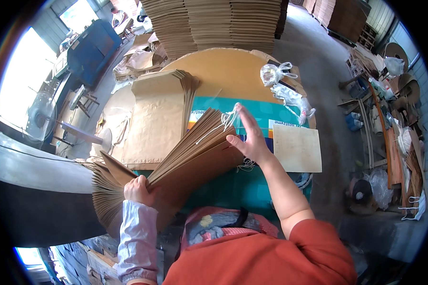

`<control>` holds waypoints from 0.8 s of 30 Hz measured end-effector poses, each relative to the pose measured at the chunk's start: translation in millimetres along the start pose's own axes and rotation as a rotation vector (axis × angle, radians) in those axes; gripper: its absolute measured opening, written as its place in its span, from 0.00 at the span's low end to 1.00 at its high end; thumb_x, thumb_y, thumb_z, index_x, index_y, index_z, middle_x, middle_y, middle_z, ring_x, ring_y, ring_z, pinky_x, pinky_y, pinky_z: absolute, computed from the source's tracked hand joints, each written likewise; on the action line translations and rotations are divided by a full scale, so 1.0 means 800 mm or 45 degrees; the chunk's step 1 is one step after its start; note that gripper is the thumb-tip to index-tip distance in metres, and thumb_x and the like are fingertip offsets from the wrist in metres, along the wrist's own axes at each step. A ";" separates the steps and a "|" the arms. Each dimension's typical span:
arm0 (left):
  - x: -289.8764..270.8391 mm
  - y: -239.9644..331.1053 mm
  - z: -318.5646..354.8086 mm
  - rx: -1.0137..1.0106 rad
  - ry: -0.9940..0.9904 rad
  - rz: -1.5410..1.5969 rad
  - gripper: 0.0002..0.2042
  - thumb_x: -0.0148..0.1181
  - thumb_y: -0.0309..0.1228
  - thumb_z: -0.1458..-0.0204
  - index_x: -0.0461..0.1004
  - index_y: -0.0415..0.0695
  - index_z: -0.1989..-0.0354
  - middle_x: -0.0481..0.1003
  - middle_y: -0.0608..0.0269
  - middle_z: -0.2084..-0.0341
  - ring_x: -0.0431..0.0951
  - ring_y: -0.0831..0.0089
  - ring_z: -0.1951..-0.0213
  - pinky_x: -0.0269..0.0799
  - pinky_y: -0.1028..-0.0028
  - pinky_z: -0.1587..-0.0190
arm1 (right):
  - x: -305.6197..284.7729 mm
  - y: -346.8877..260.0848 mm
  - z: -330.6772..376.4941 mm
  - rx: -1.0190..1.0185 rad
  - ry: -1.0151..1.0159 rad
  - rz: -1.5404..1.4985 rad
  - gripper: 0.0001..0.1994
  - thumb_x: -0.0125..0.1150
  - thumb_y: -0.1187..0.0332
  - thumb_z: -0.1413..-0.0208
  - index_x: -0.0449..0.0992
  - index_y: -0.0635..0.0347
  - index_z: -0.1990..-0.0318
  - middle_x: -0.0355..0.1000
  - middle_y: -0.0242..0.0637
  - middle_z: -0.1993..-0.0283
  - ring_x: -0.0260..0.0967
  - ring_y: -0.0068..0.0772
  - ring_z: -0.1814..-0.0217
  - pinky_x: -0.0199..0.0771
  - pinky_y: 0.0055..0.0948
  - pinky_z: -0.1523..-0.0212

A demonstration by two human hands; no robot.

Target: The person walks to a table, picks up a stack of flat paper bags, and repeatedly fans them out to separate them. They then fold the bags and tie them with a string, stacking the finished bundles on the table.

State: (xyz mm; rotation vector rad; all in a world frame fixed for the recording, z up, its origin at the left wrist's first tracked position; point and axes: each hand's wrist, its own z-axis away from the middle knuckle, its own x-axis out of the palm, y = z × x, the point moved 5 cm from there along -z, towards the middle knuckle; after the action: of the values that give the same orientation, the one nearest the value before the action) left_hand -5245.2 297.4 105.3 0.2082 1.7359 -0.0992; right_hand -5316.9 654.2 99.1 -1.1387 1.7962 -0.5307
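While our left hand [139,191] grips the kraft-paper bundle [197,164], nearside of the flat kraft-paper stack [157,104], our right hand [253,144], fingers extended, is beside the white cords [227,121]. We should keep edges aligned, cords untangled.

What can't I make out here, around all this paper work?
From the head view:
Left hand: palm hidden by the hand's own back and the brown paper bundle.
White strings: too fine and tangled near the right hand to trace each strand.
Brown stack: top cut off by the upper edge.
Distant person: too small to tell what they are doing.
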 end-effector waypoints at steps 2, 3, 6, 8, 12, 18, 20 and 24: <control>-0.003 0.003 0.002 0.000 0.017 -0.001 0.22 0.72 0.43 0.71 0.62 0.47 0.79 0.69 0.62 0.83 0.73 0.59 0.74 0.65 0.61 0.67 | -0.010 -0.083 -0.012 -0.276 -0.053 0.506 0.34 0.66 0.56 0.55 0.63 0.62 0.41 0.61 0.47 0.39 0.53 0.43 0.33 0.50 0.45 0.34; -0.005 0.005 0.004 0.007 0.025 -0.001 0.22 0.72 0.43 0.70 0.62 0.47 0.78 0.69 0.62 0.83 0.73 0.59 0.74 0.65 0.61 0.67 | -0.005 -0.099 -0.011 -0.305 -0.093 0.586 0.29 0.64 0.55 0.54 0.68 0.64 0.48 0.63 0.45 0.41 0.55 0.44 0.35 0.50 0.48 0.34; -0.004 0.001 0.002 0.011 0.012 0.019 0.22 0.71 0.43 0.69 0.63 0.47 0.78 0.69 0.62 0.83 0.73 0.59 0.74 0.65 0.61 0.67 | 0.000 -0.136 -0.014 -0.366 -0.089 0.683 0.28 0.62 0.54 0.53 0.70 0.64 0.49 0.64 0.45 0.42 0.55 0.44 0.34 0.49 0.46 0.33; -0.001 0.000 0.006 -0.002 0.007 0.019 0.22 0.71 0.43 0.69 0.63 0.47 0.78 0.69 0.62 0.83 0.73 0.59 0.74 0.65 0.61 0.67 | 0.012 -0.163 -0.011 -0.443 -0.174 0.738 0.27 0.61 0.53 0.52 0.71 0.64 0.49 0.65 0.44 0.42 0.55 0.43 0.34 0.48 0.46 0.33; 0.000 0.008 0.001 0.006 0.038 0.010 0.21 0.72 0.42 0.70 0.63 0.47 0.78 0.69 0.63 0.82 0.73 0.60 0.74 0.65 0.62 0.67 | 0.087 -0.147 0.002 -0.525 -0.503 0.719 0.41 0.57 0.46 0.51 0.54 0.65 0.36 0.53 0.44 0.33 0.47 0.40 0.29 0.40 0.43 0.30; -0.009 0.006 0.007 -0.004 0.042 -0.009 0.21 0.72 0.42 0.71 0.64 0.47 0.79 0.70 0.63 0.83 0.74 0.60 0.74 0.66 0.62 0.67 | 0.102 -0.118 0.004 -0.362 -0.634 0.720 0.47 0.64 0.45 0.58 0.53 0.66 0.36 0.52 0.48 0.33 0.46 0.41 0.29 0.40 0.42 0.30; -0.008 0.009 0.006 0.005 0.049 -0.006 0.21 0.72 0.42 0.71 0.64 0.47 0.79 0.70 0.63 0.83 0.74 0.60 0.74 0.66 0.62 0.68 | 0.107 -0.099 0.006 -0.363 -0.656 0.810 0.48 0.66 0.46 0.59 0.51 0.66 0.35 0.50 0.49 0.32 0.45 0.41 0.29 0.39 0.42 0.30; -0.007 0.011 0.006 0.010 0.034 0.032 0.21 0.72 0.42 0.71 0.64 0.47 0.80 0.70 0.63 0.84 0.74 0.61 0.75 0.66 0.62 0.68 | 0.101 -0.090 0.007 -0.269 -0.709 0.880 0.52 0.68 0.46 0.61 0.46 0.65 0.33 0.45 0.47 0.30 0.40 0.41 0.27 0.37 0.42 0.29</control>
State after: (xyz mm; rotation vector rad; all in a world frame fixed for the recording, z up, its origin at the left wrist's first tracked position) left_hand -5237.9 304.5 110.0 0.2385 1.7593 -0.0855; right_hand -5290.7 549.8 111.4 -0.6319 1.6196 0.3610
